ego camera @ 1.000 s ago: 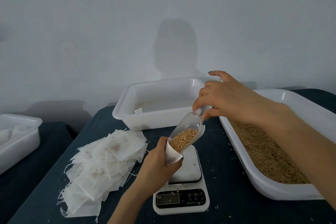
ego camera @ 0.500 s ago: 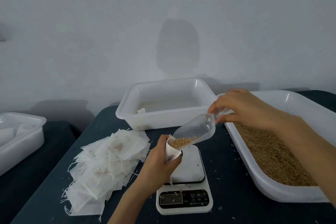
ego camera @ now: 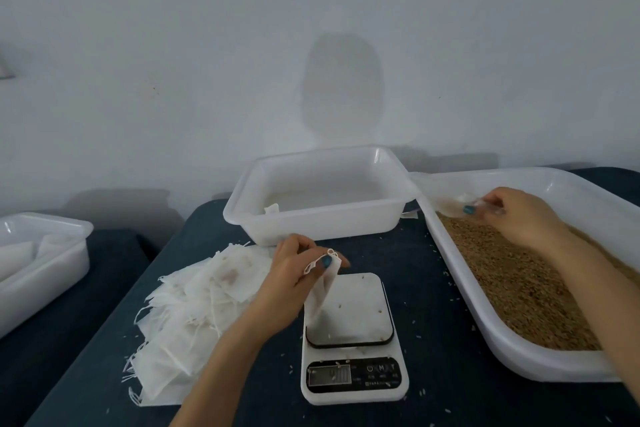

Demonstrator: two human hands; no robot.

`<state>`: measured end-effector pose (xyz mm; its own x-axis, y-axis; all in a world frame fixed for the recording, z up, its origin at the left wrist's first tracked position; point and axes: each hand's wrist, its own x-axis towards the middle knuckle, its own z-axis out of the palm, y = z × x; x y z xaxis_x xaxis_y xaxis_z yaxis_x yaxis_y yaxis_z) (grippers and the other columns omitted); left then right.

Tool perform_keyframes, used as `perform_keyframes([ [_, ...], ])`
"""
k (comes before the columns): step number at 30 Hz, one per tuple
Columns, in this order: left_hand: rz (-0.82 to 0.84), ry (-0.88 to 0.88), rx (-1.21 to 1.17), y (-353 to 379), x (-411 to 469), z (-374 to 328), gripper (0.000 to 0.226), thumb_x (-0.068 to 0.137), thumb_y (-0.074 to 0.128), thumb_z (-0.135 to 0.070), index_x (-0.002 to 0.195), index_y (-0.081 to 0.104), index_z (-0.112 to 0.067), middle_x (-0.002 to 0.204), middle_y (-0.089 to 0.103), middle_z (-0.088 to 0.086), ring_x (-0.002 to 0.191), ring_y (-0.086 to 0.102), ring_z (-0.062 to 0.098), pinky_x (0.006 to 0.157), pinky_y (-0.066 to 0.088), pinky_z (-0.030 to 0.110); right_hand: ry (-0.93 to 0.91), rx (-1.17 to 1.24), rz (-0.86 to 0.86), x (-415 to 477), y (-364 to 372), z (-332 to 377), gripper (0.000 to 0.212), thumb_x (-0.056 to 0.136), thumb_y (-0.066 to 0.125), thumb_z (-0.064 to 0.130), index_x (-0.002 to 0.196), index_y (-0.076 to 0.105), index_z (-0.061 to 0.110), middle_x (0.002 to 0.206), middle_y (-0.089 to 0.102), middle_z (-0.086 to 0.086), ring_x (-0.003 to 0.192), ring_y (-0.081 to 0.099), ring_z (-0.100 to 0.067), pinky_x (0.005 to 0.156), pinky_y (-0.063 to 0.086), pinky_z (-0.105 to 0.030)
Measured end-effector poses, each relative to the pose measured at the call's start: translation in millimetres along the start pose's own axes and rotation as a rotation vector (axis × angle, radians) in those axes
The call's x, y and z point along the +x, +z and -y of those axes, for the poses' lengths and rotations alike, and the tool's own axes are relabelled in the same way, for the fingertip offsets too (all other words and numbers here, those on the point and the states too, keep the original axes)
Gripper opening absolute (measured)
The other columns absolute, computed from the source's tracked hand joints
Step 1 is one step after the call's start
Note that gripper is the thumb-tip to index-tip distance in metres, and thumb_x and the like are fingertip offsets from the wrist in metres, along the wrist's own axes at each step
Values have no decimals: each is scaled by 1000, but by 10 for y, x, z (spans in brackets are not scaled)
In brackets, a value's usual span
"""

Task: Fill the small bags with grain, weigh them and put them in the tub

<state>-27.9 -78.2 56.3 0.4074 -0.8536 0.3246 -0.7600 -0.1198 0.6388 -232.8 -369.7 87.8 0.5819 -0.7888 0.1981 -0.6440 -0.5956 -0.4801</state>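
Beside the heap of empty bags (ego camera: 194,315), the left hand (ego camera: 294,284) pinches the small bag (ego camera: 322,291) by its top, hanging at the scale's (ego camera: 349,333) left edge, with the tub (ego camera: 311,222) behind; the right hand (ego camera: 519,218) grips a clear scoop (ego camera: 450,206) over the grain (ego camera: 519,281) in the big tray (ego camera: 512,357).

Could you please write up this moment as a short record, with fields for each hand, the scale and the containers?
left hand: pinches the small bag by its top, over the left edge of the scale
right hand: holds the clear scoop at the far end of the grain tray
scale: display too blurred to read
tub: behind the scale, something white at its near-left corner
empty bags: piled left of the scale
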Motion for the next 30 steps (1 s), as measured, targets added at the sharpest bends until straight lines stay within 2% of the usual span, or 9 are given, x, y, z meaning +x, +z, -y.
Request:
perform_keyframes([
  [5, -133, -5, -52, 2, 166, -73, 17, 95, 61, -18, 105, 75, -23, 94, 63, -8, 81, 58, 1, 68, 41, 9, 216, -314, 214, 47, 16, -239, 35, 98, 50, 40, 95, 60, 7, 81, 57, -6, 75, 55, -21, 63, 41, -31],
  [8, -232, -45, -187, 70, 190, -79, 17, 91, 67, -14, 92, 74, -30, 91, 71, -8, 78, 62, 4, 65, 46, 10, 217, -480, 352, 2, 74, -290, 36, 93, 57, 45, 75, 53, 14, 76, 56, -1, 69, 53, -15, 59, 39, -27],
  [11, -190, -139, -194, 181, 155, 26, 20, 91, 67, -13, 97, 72, -31, 86, 72, -13, 75, 63, 0, 67, 48, 12, 222, -567, 396, -33, 95, -246, 35, 91, 61, 40, 69, 45, 18, 76, 54, 1, 66, 50, -11, 54, 36, -23],
  [14, -167, -214, -110, 289, 74, 188, 19, 93, 64, -13, 104, 69, -27, 82, 67, -15, 68, 56, -8, 63, 42, 7, 232, -598, 405, -32, 121, -200, 28, 91, 60, 40, 78, 55, 16, 81, 57, 0, 74, 56, -13, 65, 47, -24],
  [17, -205, -252, -115, 315, -2, 327, 16, 96, 60, -22, 106, 61, -34, 87, 64, -20, 76, 59, -10, 65, 45, 9, 168, -603, 222, -110, 112, -80, 25, 90, 59, 37, 83, 55, 13, 85, 54, -3, 80, 56, -20, 76, 54, -32],
  [21, -252, -280, -181, 333, -38, 436, 21, 97, 55, -33, 118, 60, -32, 106, 65, -20, 97, 60, -6, 79, 51, 14, -148, -304, -136, -373, 135, 470, 18, 97, 51, 31, 94, 53, 13, 88, 56, -2, 73, 55, -18, 62, 51, -35],
  [23, -287, -285, -223, 356, -51, 456, 22, 98, 53, -34, 119, 59, -33, 108, 64, -21, 99, 57, -13, 79, 47, 6, -272, -140, -140, -561, 232, 772, 13, 96, 51, 33, 96, 54, 20, 82, 61, 6, 67, 60, -11, 60, 53, -31],
  [26, -334, -298, -262, 398, -95, 501, 20, 100, 49, -34, 118, 57, -37, 110, 63, -24, 99, 54, -18, 76, 45, 4, -342, 17, -37, -804, 577, 1054, 13, 94, 53, 40, 93, 50, 28, 72, 57, 14, 59, 56, 3, 49, 42, -13],
  [30, -388, -284, -225, 401, -145, 566, 23, 101, 43, -37, 118, 59, -36, 112, 64, -22, 101, 57, -11, 75, 45, 6, -201, 218, 5, -823, 1104, 910, 20, 92, 58, 43, 84, 46, 30, 68, 57, 10, 57, 55, -2, 50, 37, -14],
])
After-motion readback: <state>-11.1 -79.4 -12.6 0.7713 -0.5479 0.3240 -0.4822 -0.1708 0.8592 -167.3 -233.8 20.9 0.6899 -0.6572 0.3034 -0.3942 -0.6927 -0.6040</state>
